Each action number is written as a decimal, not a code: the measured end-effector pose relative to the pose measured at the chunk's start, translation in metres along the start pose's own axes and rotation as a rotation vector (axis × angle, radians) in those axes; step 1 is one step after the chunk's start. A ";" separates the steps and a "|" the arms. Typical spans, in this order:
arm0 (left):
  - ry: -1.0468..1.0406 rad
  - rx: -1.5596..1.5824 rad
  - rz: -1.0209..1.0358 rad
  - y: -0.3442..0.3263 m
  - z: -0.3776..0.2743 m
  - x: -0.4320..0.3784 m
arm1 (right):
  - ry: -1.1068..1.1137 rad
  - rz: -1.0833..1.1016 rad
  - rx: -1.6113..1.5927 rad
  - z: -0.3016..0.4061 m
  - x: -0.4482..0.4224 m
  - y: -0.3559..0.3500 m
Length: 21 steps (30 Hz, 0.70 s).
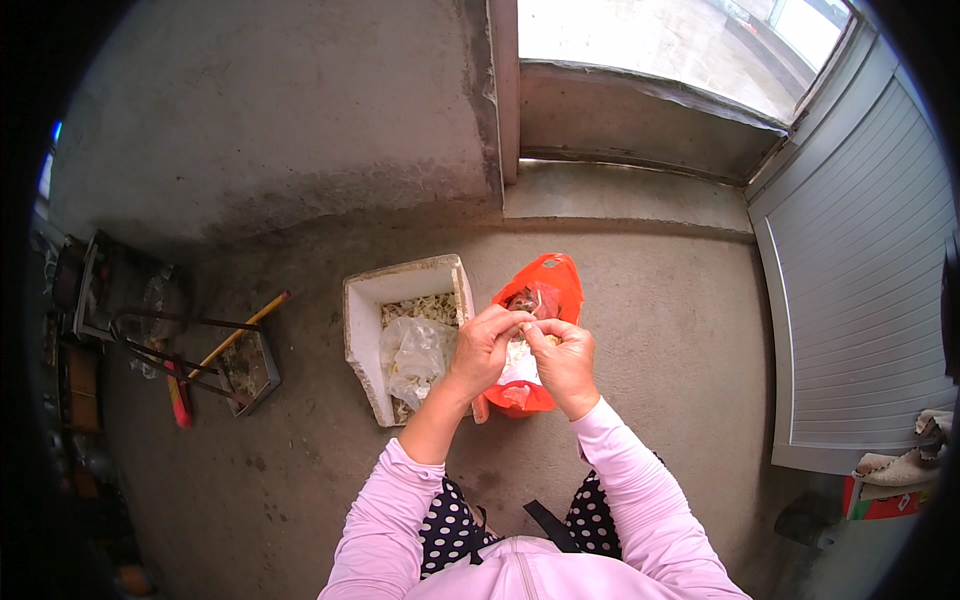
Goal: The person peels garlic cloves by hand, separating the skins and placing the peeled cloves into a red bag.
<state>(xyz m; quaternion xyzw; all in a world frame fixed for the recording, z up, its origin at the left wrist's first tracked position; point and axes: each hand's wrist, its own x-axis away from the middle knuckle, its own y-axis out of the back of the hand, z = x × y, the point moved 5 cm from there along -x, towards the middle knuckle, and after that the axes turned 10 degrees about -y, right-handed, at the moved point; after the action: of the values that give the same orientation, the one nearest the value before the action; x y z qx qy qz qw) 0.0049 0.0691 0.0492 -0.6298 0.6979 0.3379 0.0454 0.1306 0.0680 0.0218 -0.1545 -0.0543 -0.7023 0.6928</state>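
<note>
My left hand point(480, 351) and my right hand point(566, 364) meet at the fingertips over an orange-red plastic bag point(568, 279). Between their pinched thumbs and forefingers is a small pale piece point(529, 323), mostly hidden by the fingers and too small to identify. The bag stands with its mouth spread wide, and white material point(519, 365) shows inside below my hands. Darker contents point(523, 301) lie toward its far side. Left of the bag, touching or nearly so, is a white foam box point(364, 315) holding pale scraps point(420, 307) and a crumpled clear plastic bag point(412, 360).
A metal dustpan point(255, 367) and a yellow stick point(240, 334) lie on the concrete floor point(675, 360) at left, beside a dark metal frame point(161, 319). A grey ribbed door panel point(862, 285) stands at right, near a box with a cloth point(892, 466). A doorway sill point(630, 196) is ahead.
</note>
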 end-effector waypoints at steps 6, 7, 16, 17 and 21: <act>0.195 0.315 -0.074 -0.005 0.011 0.004 | -0.002 0.007 -0.103 0.010 0.002 -0.004; 0.252 0.386 -0.090 -0.005 0.014 0.005 | 0.001 0.019 -0.116 0.011 0.002 -0.005; 0.293 0.522 -0.083 -0.006 0.019 0.005 | 0.051 -0.073 0.053 0.002 -0.003 0.002; 0.520 0.871 -0.095 -0.012 0.025 0.010 | 0.085 -0.104 0.089 0.003 -0.003 0.003; 0.613 1.183 -0.207 -0.007 0.027 0.011 | -0.002 -0.118 0.191 0.008 -0.002 0.006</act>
<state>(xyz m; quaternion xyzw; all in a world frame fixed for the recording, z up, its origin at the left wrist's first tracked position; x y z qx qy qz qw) -0.0005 0.0743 0.0196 -0.6301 0.6828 -0.3011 0.2147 0.1380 0.0720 0.0281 -0.0850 -0.1310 -0.7334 0.6617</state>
